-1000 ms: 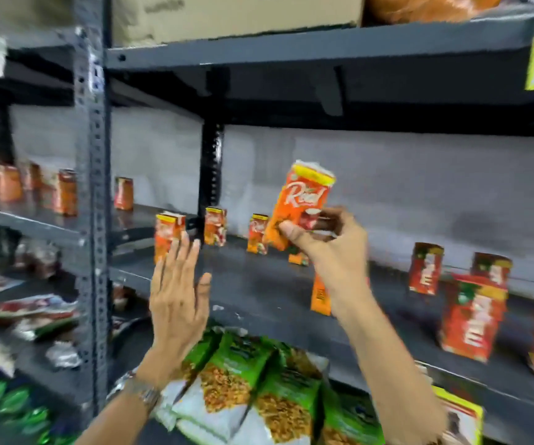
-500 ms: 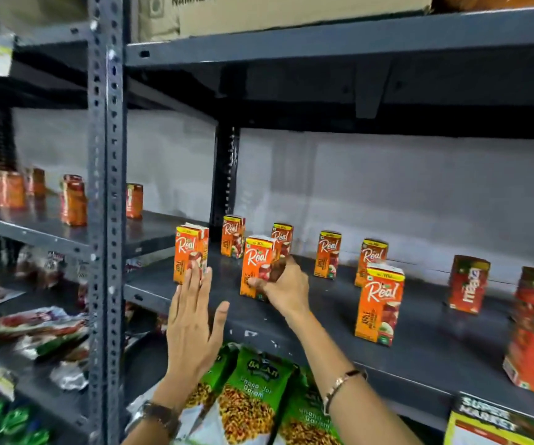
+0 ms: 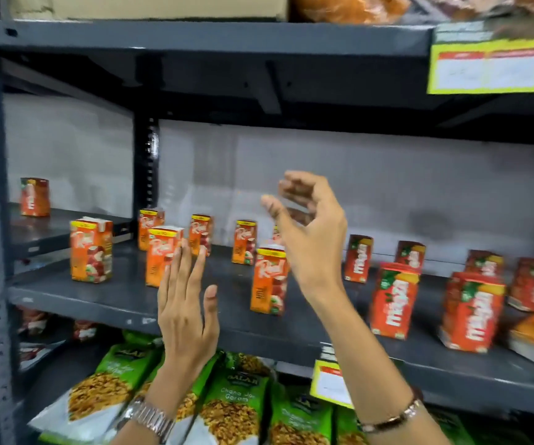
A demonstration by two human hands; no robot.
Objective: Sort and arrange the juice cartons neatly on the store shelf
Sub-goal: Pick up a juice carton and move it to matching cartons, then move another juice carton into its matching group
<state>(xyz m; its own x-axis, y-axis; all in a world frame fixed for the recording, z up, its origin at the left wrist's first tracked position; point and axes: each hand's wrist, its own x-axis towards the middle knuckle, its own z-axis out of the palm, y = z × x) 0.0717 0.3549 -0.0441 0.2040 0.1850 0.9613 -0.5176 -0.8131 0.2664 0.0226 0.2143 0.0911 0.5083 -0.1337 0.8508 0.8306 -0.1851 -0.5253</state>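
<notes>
Both hands are up in front of a dark grey metal shelf [image 3: 124, 300], and both hold nothing; the left hand [image 3: 185, 309] is flat and wide open, fingers straight and pointing up, with a silver watch [image 3: 151, 419] on its wrist; the right hand [image 3: 310, 239] is higher, loosely curled and half open, with a thin bracelet [image 3: 394, 419] on its wrist; the orange Real juice cartons stand upright on the shelf around the hands; one orange carton [image 3: 163, 255] is just behind the left fingertips, and I cannot tell if they touch it; another orange carton [image 3: 91, 250] stands further to the left of that hand, near the front edge; a third orange carton [image 3: 268, 281] stands between the two hands, just below the right palm; more orange cartons [image 3: 243, 241] stand in a row at the back of the shelf, behind the hands; to the right of the right hand stand red Maaza juice cartons [image 3: 394, 300], some near the front and some at the back; one red carton [image 3: 34, 196] sits alone far to the left, on the next shelf over; under the hands, on the shelf below, lie green snack bags [image 3: 230, 409]; a yellow price tag [image 3: 329, 383] hangs on the shelf edge beside the right arm; a bigger yellow tag [image 3: 488, 65] hangs on the shelf above, up and to the right.
</notes>
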